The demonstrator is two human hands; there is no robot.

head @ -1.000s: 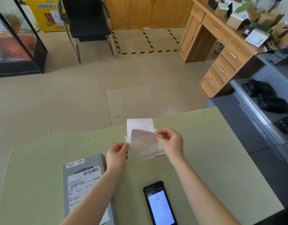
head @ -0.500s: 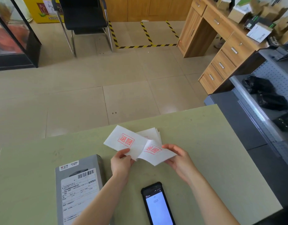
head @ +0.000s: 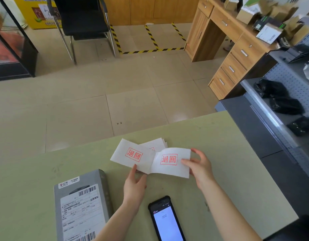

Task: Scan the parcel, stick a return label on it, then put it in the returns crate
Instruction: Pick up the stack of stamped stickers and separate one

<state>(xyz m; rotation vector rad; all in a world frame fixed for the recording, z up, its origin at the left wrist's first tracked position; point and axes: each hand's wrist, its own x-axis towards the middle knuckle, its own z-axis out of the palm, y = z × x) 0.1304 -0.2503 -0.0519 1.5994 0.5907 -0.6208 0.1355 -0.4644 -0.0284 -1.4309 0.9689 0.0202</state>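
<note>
A grey parcel (head: 80, 204) with a white shipping label lies at the near left of the green table (head: 228, 162). Above the table middle, my right hand (head: 199, 168) pinches a white return label (head: 169, 162) with a red stamp. My left hand (head: 134, 185) holds the sheet (head: 131, 154) it joins, also red-stamped. A small stack of labels (head: 157, 143) lies just behind them. A black handheld scanner (head: 166, 220) with a lit screen rests face up near the front edge, between my forearms.
To the right stands a grey shelf unit (head: 289, 94) with black bags. A wooden desk (head: 237, 47) piled with boxes is at the far right. A black chair (head: 80, 20) and a glass cabinet (head: 9, 46) stand across the tiled floor.
The label was curled upright between my hands; now it is pulled flat and rightward by my right hand, with both red stamps facing up.
</note>
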